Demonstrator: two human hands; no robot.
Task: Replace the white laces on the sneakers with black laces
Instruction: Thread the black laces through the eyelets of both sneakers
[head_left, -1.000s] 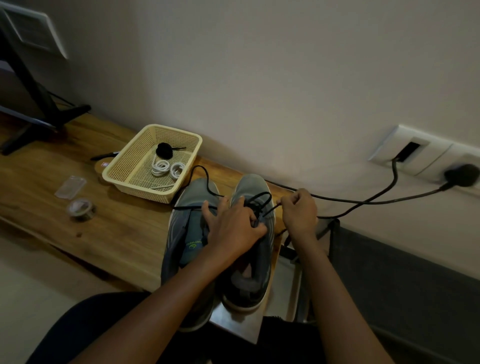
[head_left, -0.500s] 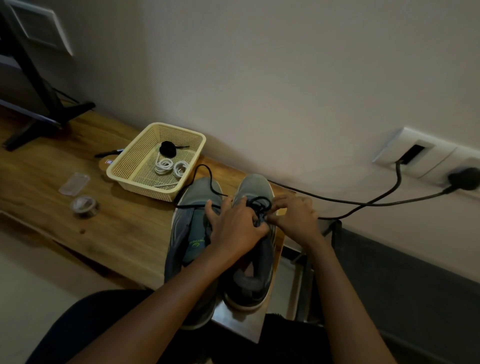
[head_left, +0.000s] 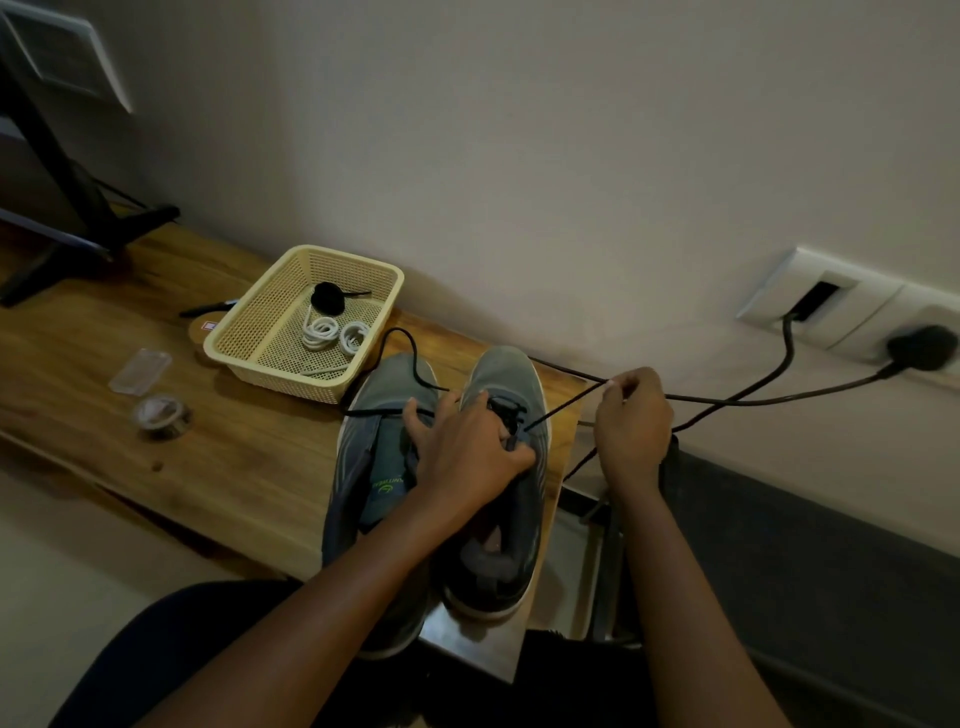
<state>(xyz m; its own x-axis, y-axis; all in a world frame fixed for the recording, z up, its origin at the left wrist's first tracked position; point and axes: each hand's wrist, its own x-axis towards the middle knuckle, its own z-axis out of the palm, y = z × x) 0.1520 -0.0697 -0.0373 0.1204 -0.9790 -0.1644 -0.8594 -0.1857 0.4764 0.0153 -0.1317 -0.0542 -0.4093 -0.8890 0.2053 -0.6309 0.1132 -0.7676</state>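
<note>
The right hand (head_left: 631, 421) is pinched shut on the tip of a thin black lace (head_left: 566, 407), finger and thumb together. The lace runs taut and straight down to the eyelets of the grey shoe (head_left: 511, 379). The left hand (head_left: 470, 447) lies over that shoe's lacing with fingers curled down onto it, hiding most of the tongue. The shoe is soft woven fabric with a pale sole and a rounded toe.

Just left of the shoe, and touching it, stands its pair, the second shoe (head_left: 384, 426), with a slack loop of black lace across its toe. Both sit on a wooden bench (head_left: 234, 457) with visible grain. Beyond the shoe's toe and to the left is a cream plastic mesh basket (head_left: 306, 387) holding coiled white laces (head_left: 335, 332) and a black bundle (head_left: 327, 297). Right of the shoe, glossy black cables (head_left: 727, 400) cross behind the right hand.
</note>
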